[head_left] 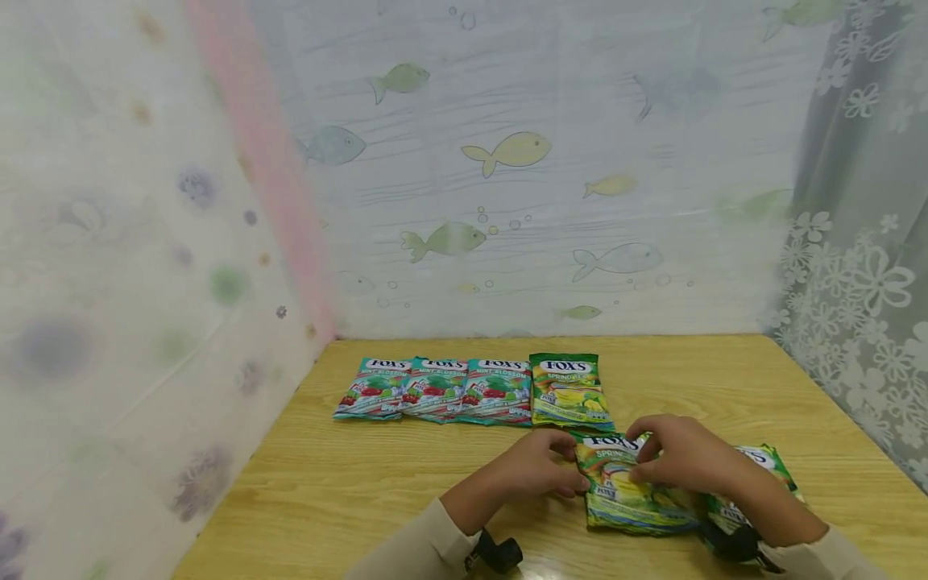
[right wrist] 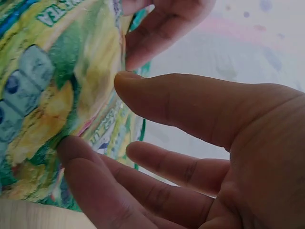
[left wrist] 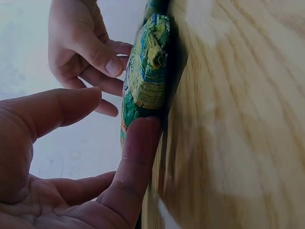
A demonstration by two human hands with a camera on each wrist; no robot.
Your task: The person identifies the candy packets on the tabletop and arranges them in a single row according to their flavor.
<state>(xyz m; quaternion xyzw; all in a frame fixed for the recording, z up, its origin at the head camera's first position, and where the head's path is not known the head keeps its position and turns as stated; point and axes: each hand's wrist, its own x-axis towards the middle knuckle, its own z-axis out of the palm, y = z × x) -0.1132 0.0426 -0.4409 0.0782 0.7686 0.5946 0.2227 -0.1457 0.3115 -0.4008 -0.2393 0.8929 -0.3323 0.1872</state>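
A green and yellow candy bag [head_left: 627, 503] marked FOX'S lies face up on the table between both hands. At its left edge is my left hand [head_left: 540, 467]; in the left wrist view one finger touches the edge of the bag [left wrist: 147, 71], while the thumb stands off it. Over its upper right part hovers my right hand [head_left: 689, 459], fingers loosely bent and thumb apart from them. In the right wrist view its fingertips [right wrist: 78, 152] are at the printed face; whether they press it I cannot tell. Neither hand is closed round the bag.
Three teal mint candy bags [head_left: 431, 391] lie in an overlapping row at the back, with a green candy bag [head_left: 569, 391] at the row's right end. Another green bag [head_left: 772, 463] lies partly under my right forearm. A fish-patterned sheet [head_left: 507, 201] hangs behind the wooden table [head_left: 377, 483].
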